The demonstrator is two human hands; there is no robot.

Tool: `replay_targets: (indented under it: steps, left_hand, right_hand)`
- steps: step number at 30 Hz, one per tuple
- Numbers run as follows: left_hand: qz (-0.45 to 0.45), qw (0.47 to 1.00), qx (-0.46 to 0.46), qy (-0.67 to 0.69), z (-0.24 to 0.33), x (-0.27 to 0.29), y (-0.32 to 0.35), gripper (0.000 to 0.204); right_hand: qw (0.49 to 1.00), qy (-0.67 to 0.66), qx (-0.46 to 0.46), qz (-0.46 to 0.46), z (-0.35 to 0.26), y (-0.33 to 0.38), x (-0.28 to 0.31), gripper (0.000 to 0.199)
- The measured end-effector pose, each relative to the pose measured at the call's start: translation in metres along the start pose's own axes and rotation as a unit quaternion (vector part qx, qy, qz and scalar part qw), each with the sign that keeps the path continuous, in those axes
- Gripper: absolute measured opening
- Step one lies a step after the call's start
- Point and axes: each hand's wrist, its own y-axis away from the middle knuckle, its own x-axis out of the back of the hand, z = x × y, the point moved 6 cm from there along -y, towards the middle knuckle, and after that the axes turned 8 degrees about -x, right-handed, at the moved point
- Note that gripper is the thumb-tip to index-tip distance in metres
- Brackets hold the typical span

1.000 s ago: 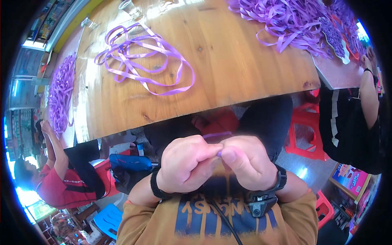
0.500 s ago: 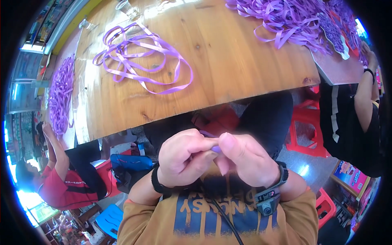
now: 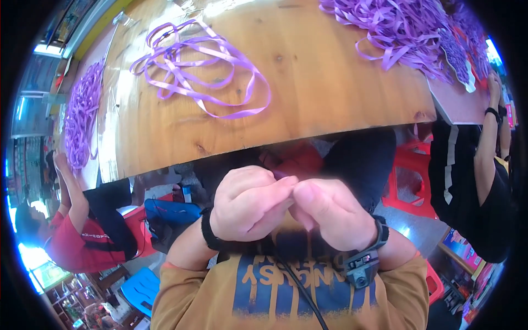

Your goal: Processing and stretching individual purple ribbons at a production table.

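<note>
Close together before my tan shirt point(image 3: 190, 286), my left hand point(image 3: 247, 204) and right hand point(image 3: 336, 213) press thumbs to fingers, anything pinched there hidden from view, while looped purple ribbon point(image 3: 242, 114) lies on the wooden table point(image 3: 330, 82) beyond.

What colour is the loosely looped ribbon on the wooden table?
The looped ribbon is light purple; the head view shows it best.
</note>
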Motion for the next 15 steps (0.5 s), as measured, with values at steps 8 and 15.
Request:
replay_targets:
  steps: [8, 15]
  left_hand:
    - [0.014, 0.974, 0.137, 0.18, -0.017, 0.0, -0.004, 0.017]
    - [0.087, 0.837, 0.365, 0.399, -0.024, -0.006, 0.011, 0.036]
  right_hand:
    - [0.993, -0.029, -0.104, -0.047, 0.005, -0.004, 0.009, 0.044]
    - [0.99, 0.103, 0.079, 0.05, -0.012, 0.001, 0.024, 0.028]
